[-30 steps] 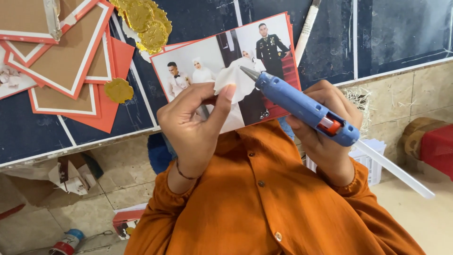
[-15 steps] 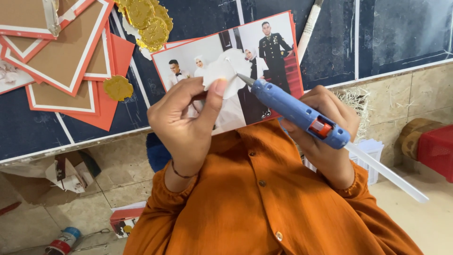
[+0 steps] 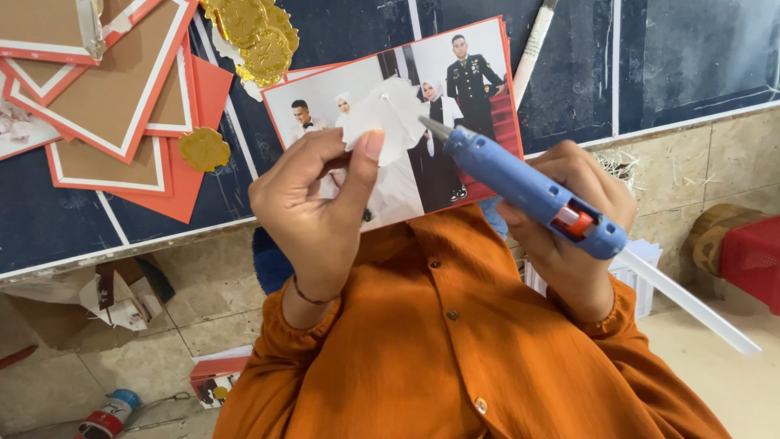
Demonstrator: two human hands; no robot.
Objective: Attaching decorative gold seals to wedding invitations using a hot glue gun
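Glue gun nozzle meets a white paper cut-out over a red-backed photo print.

The left hand point(image 3: 321, 215) pinches a thin, matte white paper cut-out with a scalloped edge point(image 3: 388, 122) between thumb and curled fingers, holding it against the glossy rectangular photo print mounted on red card point(image 3: 479, 77), which lies on the dark blue worktop point(image 3: 341, 28) near its front edge. The right hand point(image 3: 569, 223) is wrapped fully around a blue plastic glue gun with an orange trigger point(image 3: 528, 191); its metal nozzle touches the cut-out's right side, and a translucent glue stick point(image 3: 691, 305) juts from the back. Toward the worktop's far left corner lie layered brown-and-red card frames point(image 3: 114, 89) and embossed gold foil discs point(image 3: 252, 36).
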